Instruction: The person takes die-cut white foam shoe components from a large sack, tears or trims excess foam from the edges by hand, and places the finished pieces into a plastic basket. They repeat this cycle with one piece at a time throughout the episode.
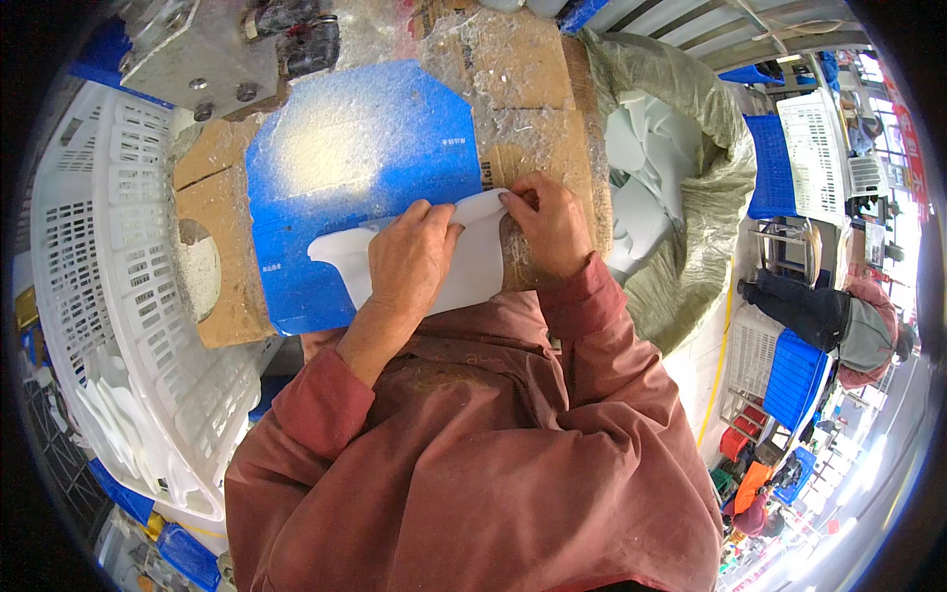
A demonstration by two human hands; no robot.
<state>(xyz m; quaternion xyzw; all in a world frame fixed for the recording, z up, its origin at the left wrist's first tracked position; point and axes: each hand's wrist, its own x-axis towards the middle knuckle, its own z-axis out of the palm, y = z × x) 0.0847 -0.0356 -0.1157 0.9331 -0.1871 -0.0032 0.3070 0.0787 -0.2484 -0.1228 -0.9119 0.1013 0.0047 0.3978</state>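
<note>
A thin, white, curved-edged sheet piece [480, 264] lies across the near edge of a blue board [426, 138] and hangs toward my lap. My left hand [409, 259] is closed over the middle of the piece's upper edge, with the fingers curled. At the piece's right end, my right hand [554, 225] pinches the rim between thumb and fingers. Pale powder [326, 148] is spread over the blue board's upper left part. Under the board is worn brown cardboard [538, 128]. My palms and part of the piece's middle are hidden.
White perforated baskets [148, 247] stand at the left, with white pieces [113, 424] inside. To the right, an open greenish sack [725, 187] holds several white pieces [646, 187]. A metal block [202, 64] sits at the far left. Another person [848, 321] is farther right.
</note>
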